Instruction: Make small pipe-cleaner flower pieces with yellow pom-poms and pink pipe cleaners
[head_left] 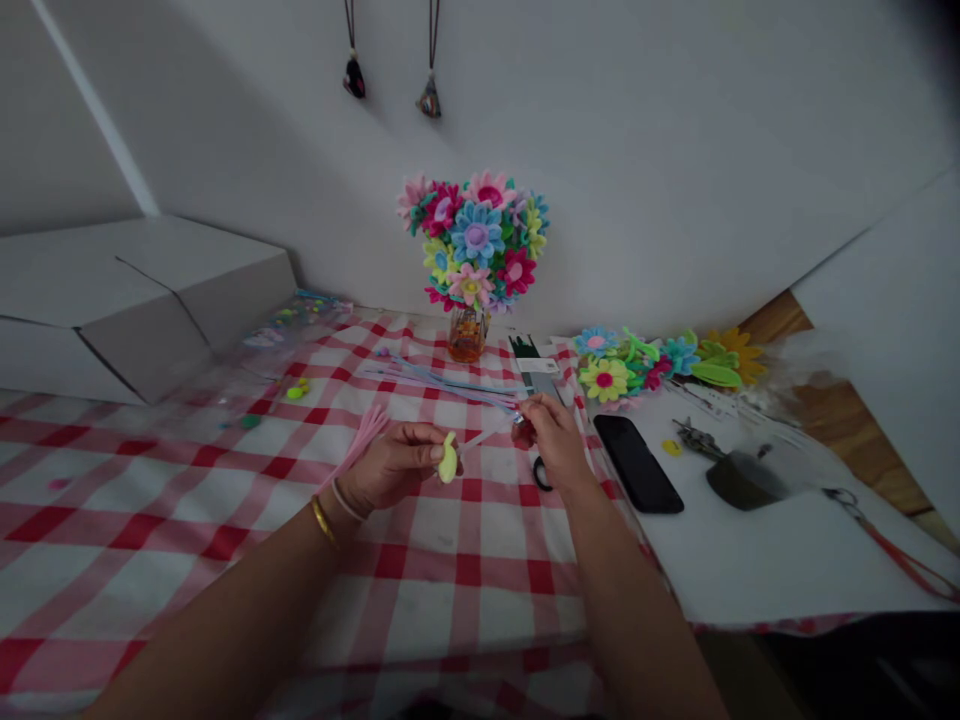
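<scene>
My left hand (409, 452) pinches a small pale yellow-green fuzzy piece (448, 458), which looks like bent pipe cleaner, between thumb and fingers. A thin pale strip (478, 438) runs from near this piece toward the right. My right hand (553, 437) is closed, its fingertips around something small and partly shiny that I cannot make out. Just below that hand a black loop (541, 474) shows on the cloth. Beyond both hands lie blue and lilac pipe cleaners (450, 382). A bundle of pink pipe cleaners (365, 438) rests behind my left wrist.
A glass vase (468, 336) of fuzzy flowers (478, 235) stands by the wall on the checked tablecloth (420, 560). To the left are a white box (135, 300) and plastic bags. On the right lie a phone (637, 463), keys (696, 437) and more fuzzy flowers (606, 380).
</scene>
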